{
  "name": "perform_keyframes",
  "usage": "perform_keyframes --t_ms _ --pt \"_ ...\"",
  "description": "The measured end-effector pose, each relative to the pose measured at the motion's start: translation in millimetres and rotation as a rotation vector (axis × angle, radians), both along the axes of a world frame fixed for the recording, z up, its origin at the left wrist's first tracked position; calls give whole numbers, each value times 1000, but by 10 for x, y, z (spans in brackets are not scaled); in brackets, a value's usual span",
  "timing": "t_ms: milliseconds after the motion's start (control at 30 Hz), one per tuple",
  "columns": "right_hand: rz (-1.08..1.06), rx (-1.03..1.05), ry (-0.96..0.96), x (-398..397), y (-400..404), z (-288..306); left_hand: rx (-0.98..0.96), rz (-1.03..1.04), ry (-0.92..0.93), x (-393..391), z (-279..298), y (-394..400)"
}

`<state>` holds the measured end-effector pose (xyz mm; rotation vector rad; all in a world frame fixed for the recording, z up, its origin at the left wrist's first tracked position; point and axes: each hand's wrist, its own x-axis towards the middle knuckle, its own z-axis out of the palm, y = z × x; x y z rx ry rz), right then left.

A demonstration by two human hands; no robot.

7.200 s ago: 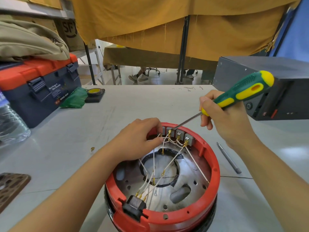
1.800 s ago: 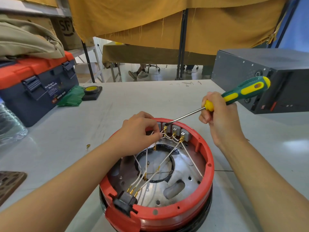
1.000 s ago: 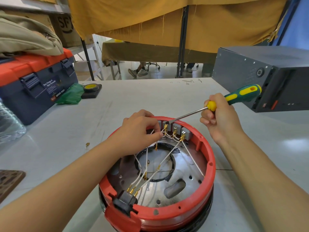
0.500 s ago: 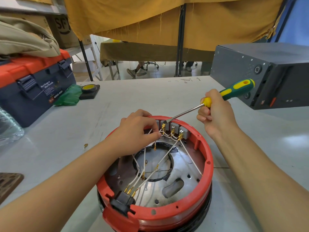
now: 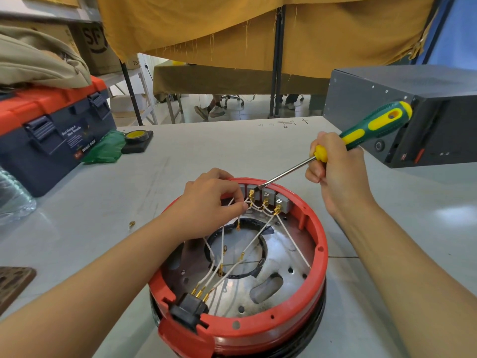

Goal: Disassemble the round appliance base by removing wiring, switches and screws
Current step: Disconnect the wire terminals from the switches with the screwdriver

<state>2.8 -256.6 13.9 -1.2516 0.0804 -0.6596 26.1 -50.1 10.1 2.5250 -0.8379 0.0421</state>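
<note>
The round appliance base (image 5: 320, 257), red-rimmed and open at the top, sits at the near edge of the tabletop (image 5: 180, 156). The left hand (image 5: 206, 205) reaches inside its far rim, fingers curled and pinching the white wires (image 5: 247, 248) beside the row of grey switches (image 5: 268, 196). The right hand (image 5: 335, 174) grips the green-and-yellow screwdriver (image 5: 371, 127), whose flat tip rests at a switch's top edge.

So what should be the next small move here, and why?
Probably lever the screwdriver tip gently while the left hand pulls its white wire free. The blade tip sits at the grey switch by the brass terminal, the left fingers already pinch the wire there, and the connector looks seated.
</note>
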Motion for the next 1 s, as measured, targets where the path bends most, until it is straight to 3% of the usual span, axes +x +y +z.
perform_keyframes --t_ms 433,1000 --pt "69 154 60 38 -52 -77 -6 4 -9 2 -4 -5" --pt "134 196 74 106 -97 -101 -14 2 -44 8 -16 -17"
